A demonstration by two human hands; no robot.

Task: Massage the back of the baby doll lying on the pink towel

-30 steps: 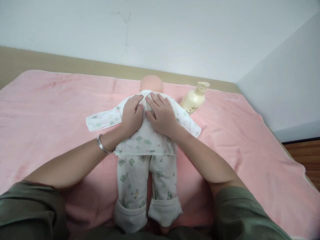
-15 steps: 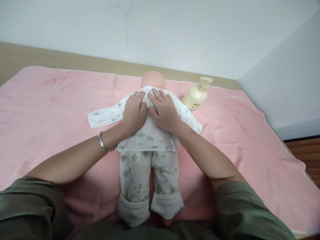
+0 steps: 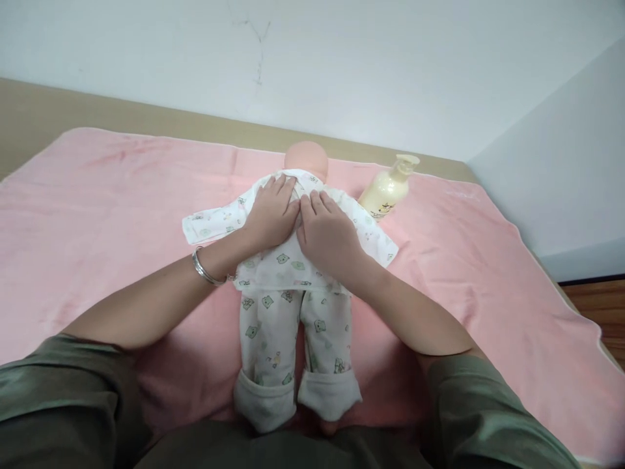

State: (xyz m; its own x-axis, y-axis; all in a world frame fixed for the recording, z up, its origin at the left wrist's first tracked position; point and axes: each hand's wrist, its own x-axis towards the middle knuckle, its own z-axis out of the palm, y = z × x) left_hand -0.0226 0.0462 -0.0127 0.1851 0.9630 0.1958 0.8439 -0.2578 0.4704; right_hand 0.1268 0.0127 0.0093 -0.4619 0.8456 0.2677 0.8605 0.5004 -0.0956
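A baby doll (image 3: 306, 158) lies on a pink blanket (image 3: 122, 260), its head toward the wall and its legs toward me. It wears a white printed top (image 3: 278, 270) and matching trousers (image 3: 273, 329) with turned-up cuffs. My left hand (image 3: 272, 212), below a silver bangle (image 3: 202, 267) on the wrist, rests flat on the left side of the doll's upper body, fingers stretched out. Beside it my right hand (image 3: 329, 231) lies palm down on the right side, its fingers extended and close together. The doll's face cannot be seen.
A pale yellow pump bottle (image 3: 388, 192) leans at the doll's right, touching or near the sleeve. Behind the blanket runs a tan table edge (image 3: 195, 124) along a white wall (image 3: 366, 71). Brown wood (image 3: 598, 309) shows at the far right.
My right hand has slid a little down toward me on the doll's top, its fingers closer together. My left hand stays near the same place on the doll. The view has shifted slightly.
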